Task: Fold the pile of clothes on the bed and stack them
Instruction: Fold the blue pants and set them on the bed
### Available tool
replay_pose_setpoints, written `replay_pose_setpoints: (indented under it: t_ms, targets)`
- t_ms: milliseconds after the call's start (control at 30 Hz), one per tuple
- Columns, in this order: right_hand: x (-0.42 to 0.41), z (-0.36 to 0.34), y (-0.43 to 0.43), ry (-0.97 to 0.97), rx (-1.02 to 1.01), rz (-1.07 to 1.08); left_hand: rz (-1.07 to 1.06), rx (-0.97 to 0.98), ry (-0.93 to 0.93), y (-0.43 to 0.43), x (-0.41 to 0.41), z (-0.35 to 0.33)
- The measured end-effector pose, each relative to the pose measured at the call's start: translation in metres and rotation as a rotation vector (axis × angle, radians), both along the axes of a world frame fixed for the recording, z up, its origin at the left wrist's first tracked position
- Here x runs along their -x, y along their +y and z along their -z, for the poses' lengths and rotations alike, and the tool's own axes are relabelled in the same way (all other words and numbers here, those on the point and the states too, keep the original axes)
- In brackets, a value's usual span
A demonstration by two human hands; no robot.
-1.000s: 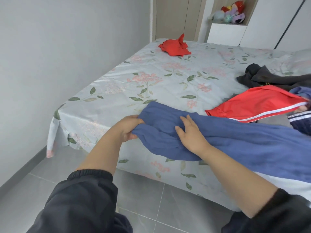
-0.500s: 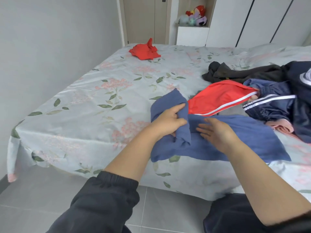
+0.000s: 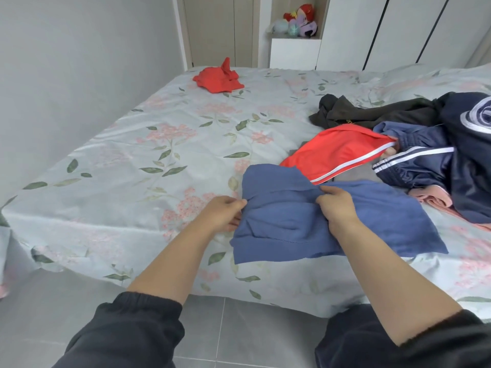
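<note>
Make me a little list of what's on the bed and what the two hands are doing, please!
bed: floral sheet
being folded: blue garment, partly folded, at the near edge
left hand: grips its left edge
right hand: pinches a fold at its top
pile on the right: red striped garment, navy striped garment, black garment, pink garment
far corner: small red garment, alone
shelf: plush toys

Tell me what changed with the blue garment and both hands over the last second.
The left hand folded the left end of the blue garment rightward over the rest, then returned to grip the new folded edge. The right hand, flat on the cloth before, now pinches the folded layer. The far red garment and the unfolded pile stayed put.
</note>
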State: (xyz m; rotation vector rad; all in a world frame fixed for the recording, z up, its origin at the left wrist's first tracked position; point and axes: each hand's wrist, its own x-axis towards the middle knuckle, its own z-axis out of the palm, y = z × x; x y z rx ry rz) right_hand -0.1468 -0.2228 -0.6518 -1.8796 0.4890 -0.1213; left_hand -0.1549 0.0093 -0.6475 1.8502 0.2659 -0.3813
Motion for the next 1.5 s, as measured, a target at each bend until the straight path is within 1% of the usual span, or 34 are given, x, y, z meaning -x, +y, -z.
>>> replay_pose_setpoints:
  t_ms: [33, 67, 133, 167, 200, 233, 300, 367, 467, 567, 600, 633, 667, 733, 800, 867, 967, 1000, 1100, 1167, 1233, 1333, 1400, 1433, 1467, 1500]
  targets:
    - [-0.001, 0.000, -0.004, -0.007, 0.091, 0.006, 0.012, -0.022, -0.012, -0.003, 0.000, 0.001]
    - [-0.001, 0.000, -0.008, 0.030, 0.213, -0.038, 0.025, -0.047, -0.019, -0.006, 0.000, 0.002]
    - [0.001, 0.001, -0.010, 0.162, 0.470, -0.185, 0.049, -0.066, 0.004, -0.011, -0.001, 0.004]
    - [0.002, 0.001, -0.007, 0.195, 0.566, -0.224, 0.051, -0.067, 0.019, -0.012, -0.002, 0.006]
    - [0.001, 0.000, -0.003, 0.160, 0.631, -0.229, 0.050, -0.074, 0.024, -0.014, -0.002, 0.007]
    - [0.000, -0.001, 0.004, 0.067, 0.677, -0.220, 0.048, -0.080, 0.018, -0.016, -0.002, 0.008]
    - [-0.010, -0.005, 0.021, -0.147, 0.705, -0.236, 0.044, -0.067, -0.001, -0.018, -0.002, 0.014]
    - [-0.029, -0.009, 0.041, -0.235, 0.712, -0.320, 0.044, -0.029, -0.011, -0.018, -0.003, 0.019]
    - [-0.065, -0.012, 0.071, -0.188, 0.766, -0.472, 0.036, 0.012, -0.010, -0.016, -0.003, 0.025]
    - [-0.096, -0.014, 0.089, -0.033, 0.942, -0.634, 0.045, -0.018, -0.041, -0.016, -0.007, 0.032]
    - [-0.104, -0.014, 0.094, -0.013, 0.952, -0.689, 0.051, -0.029, -0.048, -0.016, -0.008, 0.034]
    - [-0.110, -0.014, 0.098, -0.034, 0.922, -0.713, 0.053, -0.032, -0.049, -0.016, -0.009, 0.035]
    - [-0.115, -0.015, 0.100, -0.081, 0.875, -0.689, 0.051, -0.027, -0.045, -0.015, -0.011, 0.036]
    - [-0.125, -0.020, 0.100, -0.187, 0.821, -0.524, 0.055, -0.010, -0.042, -0.013, -0.013, 0.038]
    - [-0.133, -0.022, 0.096, -0.258, 0.842, -0.363, 0.084, -0.006, -0.049, -0.011, -0.012, 0.036]
    - [-0.139, -0.017, 0.087, -0.192, 0.870, -0.303, 0.135, 0.004, -0.065, -0.011, -0.009, 0.034]
    - [-0.141, -0.004, 0.075, 0.039, 0.921, -0.403, 0.224, 0.014, -0.059, -0.007, -0.005, 0.029]
    - [-0.140, -0.003, 0.073, 0.038, 0.916, -0.416, 0.249, 0.021, -0.046, -0.005, -0.004, 0.027]
    - [-0.132, -0.010, 0.066, -0.140, 0.817, -0.355, 0.327, 0.026, -0.009, 0.003, -0.003, 0.021]
    - [-0.120, -0.013, 0.058, -0.180, 0.745, -0.341, 0.385, 0.015, 0.018, 0.007, 0.000, 0.018]
    - [-0.103, -0.011, 0.047, -0.161, 0.744, -0.371, 0.443, 0.031, 0.059, 0.011, 0.002, 0.014]
    - [-0.071, -0.006, 0.025, -0.140, 0.835, -0.355, 0.470, 0.112, 0.135, 0.016, 0.006, 0.009]
    - [-0.048, -0.002, 0.013, -0.098, 0.818, -0.326, 0.507, 0.084, 0.153, 0.017, 0.011, 0.006]
    - [-0.037, 0.000, 0.006, -0.031, 0.800, -0.356, 0.555, 0.050, 0.172, 0.018, 0.015, 0.005]
    - [-0.026, 0.002, 0.001, 0.066, 0.826, -0.430, 0.618, 0.007, 0.207, 0.018, 0.018, 0.002]
    - [-0.016, 0.006, -0.003, 0.166, 0.892, -0.521, 0.685, -0.066, 0.255, 0.019, 0.020, 0.000]
